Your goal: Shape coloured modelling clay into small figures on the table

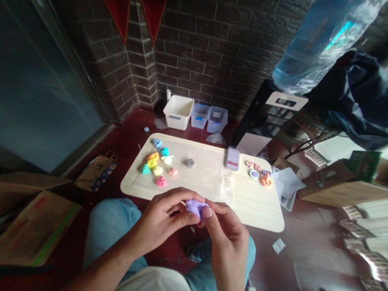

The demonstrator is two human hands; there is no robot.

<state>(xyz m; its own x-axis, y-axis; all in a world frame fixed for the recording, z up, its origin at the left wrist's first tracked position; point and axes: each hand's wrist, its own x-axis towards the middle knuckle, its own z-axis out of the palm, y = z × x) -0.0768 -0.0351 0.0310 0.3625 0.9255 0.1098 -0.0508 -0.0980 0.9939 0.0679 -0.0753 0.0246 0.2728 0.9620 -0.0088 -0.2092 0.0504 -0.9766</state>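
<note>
A lump of purple modelling clay [195, 207] is pinched between my left hand [168, 213] and my right hand [225, 228], above my lap at the table's near edge. Thumbs and fingertips of both hands press on it. Beyond them, several coloured clay lumps lie on the left of the low table, among them a pink lump [161, 181], an orange lump [153, 157] and a blue lump [157, 143]. A grey lump [190, 163] sits apart from these on a bubble-wrap sheet [203, 177].
On the table [257, 211], a purple-and-white pack [232, 158] stands near several small shaped clay pieces at the right. Behind it are a white bin [177, 112], two clear tubs [216, 120] and a water dispenser [263, 120]. Cardboard boxes [31, 227] flank both sides.
</note>
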